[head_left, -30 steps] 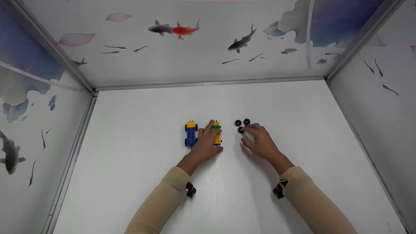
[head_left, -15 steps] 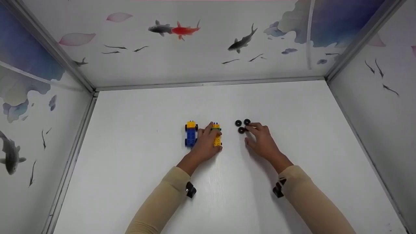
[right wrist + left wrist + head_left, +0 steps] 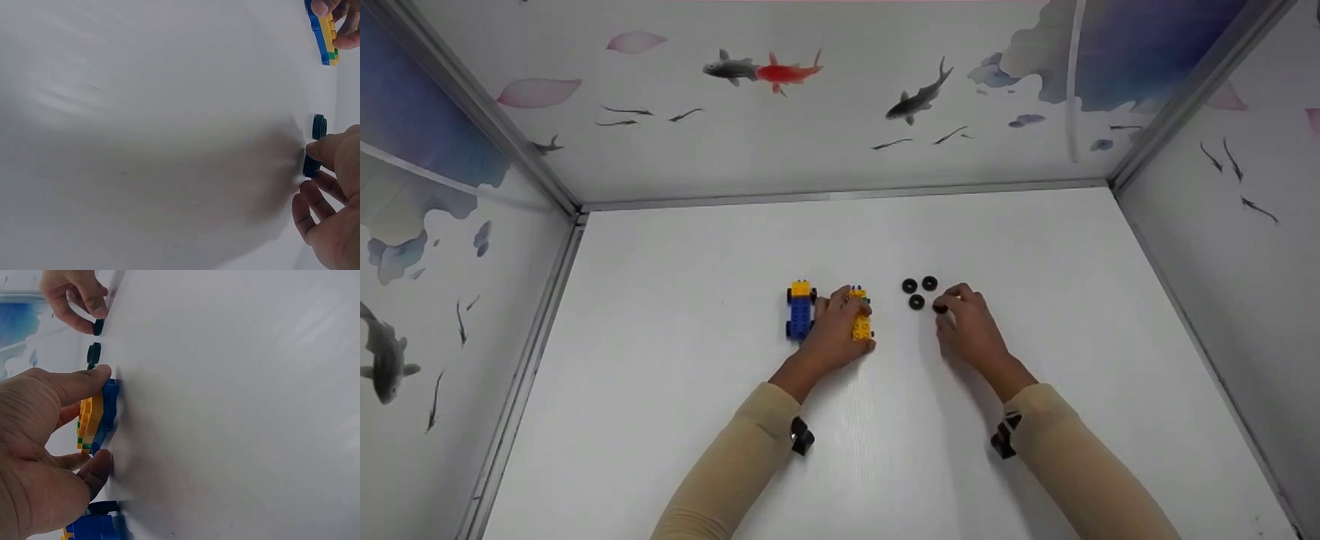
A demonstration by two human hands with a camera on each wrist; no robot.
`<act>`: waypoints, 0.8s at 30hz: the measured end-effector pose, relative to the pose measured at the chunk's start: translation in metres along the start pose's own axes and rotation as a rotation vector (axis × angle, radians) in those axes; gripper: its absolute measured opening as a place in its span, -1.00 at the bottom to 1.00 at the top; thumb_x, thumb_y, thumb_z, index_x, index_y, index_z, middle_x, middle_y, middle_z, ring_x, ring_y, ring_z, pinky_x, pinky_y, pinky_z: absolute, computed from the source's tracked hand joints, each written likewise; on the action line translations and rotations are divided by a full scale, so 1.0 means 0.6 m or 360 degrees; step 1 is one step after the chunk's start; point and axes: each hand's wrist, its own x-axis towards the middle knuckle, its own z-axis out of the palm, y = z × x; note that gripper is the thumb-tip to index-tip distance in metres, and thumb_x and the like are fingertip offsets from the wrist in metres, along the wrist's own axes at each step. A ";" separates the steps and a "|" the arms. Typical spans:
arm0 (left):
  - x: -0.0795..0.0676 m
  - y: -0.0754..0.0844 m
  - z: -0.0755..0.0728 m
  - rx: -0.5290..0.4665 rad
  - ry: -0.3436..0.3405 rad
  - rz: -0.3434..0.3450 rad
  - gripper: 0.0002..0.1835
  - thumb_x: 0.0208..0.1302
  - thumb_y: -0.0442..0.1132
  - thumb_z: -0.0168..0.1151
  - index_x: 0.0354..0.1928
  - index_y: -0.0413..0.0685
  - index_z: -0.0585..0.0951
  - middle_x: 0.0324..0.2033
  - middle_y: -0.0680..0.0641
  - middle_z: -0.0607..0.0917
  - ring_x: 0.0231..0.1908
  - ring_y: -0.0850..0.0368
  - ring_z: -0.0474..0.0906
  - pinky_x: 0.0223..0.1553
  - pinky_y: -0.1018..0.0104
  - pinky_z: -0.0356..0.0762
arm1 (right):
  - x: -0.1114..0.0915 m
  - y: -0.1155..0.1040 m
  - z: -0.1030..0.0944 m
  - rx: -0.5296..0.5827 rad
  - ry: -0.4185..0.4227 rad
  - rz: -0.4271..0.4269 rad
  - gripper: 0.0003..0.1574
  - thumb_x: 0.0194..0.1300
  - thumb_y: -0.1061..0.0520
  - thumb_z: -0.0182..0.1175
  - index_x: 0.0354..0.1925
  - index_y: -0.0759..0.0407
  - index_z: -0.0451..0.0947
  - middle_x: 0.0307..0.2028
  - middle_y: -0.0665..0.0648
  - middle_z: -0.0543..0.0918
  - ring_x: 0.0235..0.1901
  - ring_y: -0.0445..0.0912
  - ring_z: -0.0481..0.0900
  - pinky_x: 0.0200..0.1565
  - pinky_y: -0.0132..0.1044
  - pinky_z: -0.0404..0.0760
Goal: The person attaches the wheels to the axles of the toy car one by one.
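Observation:
My left hand (image 3: 832,332) grips a yellow, green and blue building-brick car (image 3: 861,327) between thumb and fingers. The left wrist view shows the car's blue base (image 3: 109,402) close to the table, with the fingers at both ends. Small pegs stick out at the car's sides, and part of it is hidden under the fingers. My right hand (image 3: 971,330) pinches a black toy wheel (image 3: 311,165) low over the table. Three loose black wheels (image 3: 916,301) lie flat just left of the right fingertips.
Left of my left hand stands a second brick car (image 3: 799,316), blue with a yellow end and black wheels. The white table (image 3: 697,420) is framed by metal strips and by panels (image 3: 825,142) printed with fish.
My right hand has drawn one black wheel a little right, away from the other three, and now pinches it. The left hand keeps its grip; its car has tipped or slid slightly nearer.

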 end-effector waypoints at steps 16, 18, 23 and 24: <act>-0.005 -0.002 0.002 -0.0056 0.0095 0.0022 -0.53 0.35 -0.16 0.54 0.24 0.06 0.61 0.69 -0.15 0.21 0.52 -0.28 0.24 0.50 -0.16 0.50 | -0.002 0.009 -0.001 -0.0016 0.0074 -0.0046 -0.79 0.48 0.41 0.33 0.04 0.32 0.74 0.08 0.30 0.68 0.13 0.25 0.63 0.24 0.11 0.70; -0.005 -0.003 0.002 -0.0100 0.0112 0.0022 -0.52 0.34 -0.17 0.54 0.24 0.04 0.61 0.70 -0.13 0.19 0.55 -0.27 0.25 0.52 -0.14 0.51 | -0.002 0.008 -0.001 -0.0035 0.0084 -0.0055 -0.80 0.48 0.41 0.33 0.02 0.32 0.74 0.07 0.30 0.69 0.12 0.25 0.63 0.22 0.11 0.70; -0.006 -0.003 -0.002 -0.0304 0.0165 -0.0011 -0.48 0.32 -0.23 0.59 0.27 0.00 0.61 0.70 -0.07 0.12 0.59 -0.21 0.33 0.53 -0.03 0.57 | -0.002 0.009 0.000 -0.0073 0.0112 -0.0070 -0.84 0.46 0.41 0.34 -0.02 0.31 0.73 0.04 0.29 0.71 0.08 0.24 0.64 0.18 0.10 0.70; -0.006 -0.004 -0.003 -0.0345 0.0179 -0.0018 -0.47 0.32 -0.25 0.60 0.27 -0.01 0.62 0.70 -0.08 0.11 0.60 -0.20 0.34 0.52 -0.02 0.57 | -0.002 0.010 0.000 -0.0075 0.0114 -0.0069 -0.84 0.46 0.41 0.34 -0.02 0.31 0.73 0.03 0.29 0.71 0.08 0.24 0.64 0.18 0.10 0.70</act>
